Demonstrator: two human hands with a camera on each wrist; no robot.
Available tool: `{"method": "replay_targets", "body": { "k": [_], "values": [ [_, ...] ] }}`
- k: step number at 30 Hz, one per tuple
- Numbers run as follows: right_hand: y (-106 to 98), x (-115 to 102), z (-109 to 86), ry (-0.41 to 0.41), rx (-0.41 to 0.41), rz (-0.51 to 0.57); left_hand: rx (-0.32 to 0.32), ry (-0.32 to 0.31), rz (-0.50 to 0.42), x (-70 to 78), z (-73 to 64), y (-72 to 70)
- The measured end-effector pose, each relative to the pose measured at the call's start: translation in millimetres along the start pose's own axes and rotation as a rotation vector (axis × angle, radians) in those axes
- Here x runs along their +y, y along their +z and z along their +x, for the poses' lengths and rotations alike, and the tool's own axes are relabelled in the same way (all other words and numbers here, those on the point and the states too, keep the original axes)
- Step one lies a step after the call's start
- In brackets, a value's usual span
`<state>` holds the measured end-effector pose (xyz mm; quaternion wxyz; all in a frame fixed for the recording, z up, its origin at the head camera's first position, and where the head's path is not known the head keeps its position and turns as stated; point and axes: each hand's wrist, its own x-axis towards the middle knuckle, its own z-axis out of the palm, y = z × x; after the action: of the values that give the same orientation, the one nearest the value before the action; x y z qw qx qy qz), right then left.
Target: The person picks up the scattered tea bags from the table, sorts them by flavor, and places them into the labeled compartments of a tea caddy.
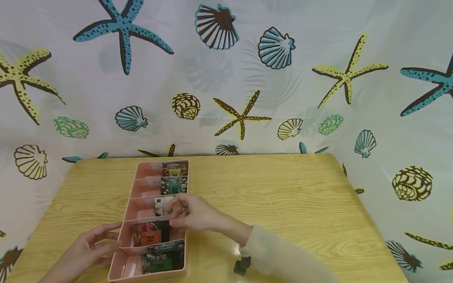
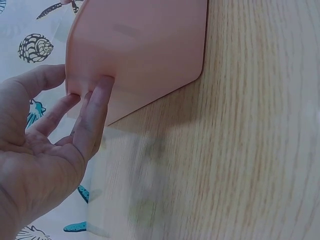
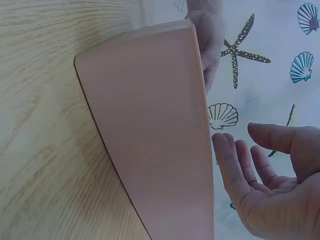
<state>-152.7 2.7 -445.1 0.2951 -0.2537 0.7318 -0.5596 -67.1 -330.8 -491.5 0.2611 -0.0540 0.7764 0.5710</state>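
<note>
A long pink box (image 1: 120, 262) split by dividers lies lengthwise on the table, with small printed packets in its compartments. My left hand (image 1: 86, 247) is at the box's left side; in the left wrist view its straight fingertips touch the pink outer wall (image 2: 150, 50). My right hand (image 1: 196, 212) is over the right rim, its fingers loosely bent and holding nothing in the right wrist view. Those fingers partly cover a white packet (image 1: 163, 202) in the middle compartment. Just nearer is a dark packet with a red label (image 1: 151, 237).
A green-labelled packet (image 1: 161, 265) lies in the nearest compartment. Farther back are a teal-labelled packet (image 1: 173, 188) and an orange-brown one (image 1: 175, 171). A curtain (image 1: 198, 78) printed with shells and starfish hangs behind the wooden table (image 1: 283, 188). A small black object (image 1: 242, 265) shows beside the right sleeve.
</note>
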Motion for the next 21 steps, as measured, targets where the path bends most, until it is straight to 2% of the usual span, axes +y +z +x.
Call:
{"method": "replay_targets", "body": {
  "k": [7, 13, 18, 21],
  "values": [
    [-14, 1, -14.3, -0.011, 0.053, 0.060, 0.028, 0.000, 0.027, 2.7, -0.1, 1.1],
    [-30, 1, -30.0, -0.061, 0.131, -0.018, 0.074, 0.034, 0.042, 8.3, -1.5, 4.1],
    [-46, 6, -46.6, -0.125, 0.208, -0.120, 0.181, 0.096, 0.166, 19.4, -5.5, 9.5],
    [-57, 8, -59.4, -0.140, 0.254, -0.171, 0.253, 0.120, 0.280, 26.7, -7.9, 10.3]
  ]
}}
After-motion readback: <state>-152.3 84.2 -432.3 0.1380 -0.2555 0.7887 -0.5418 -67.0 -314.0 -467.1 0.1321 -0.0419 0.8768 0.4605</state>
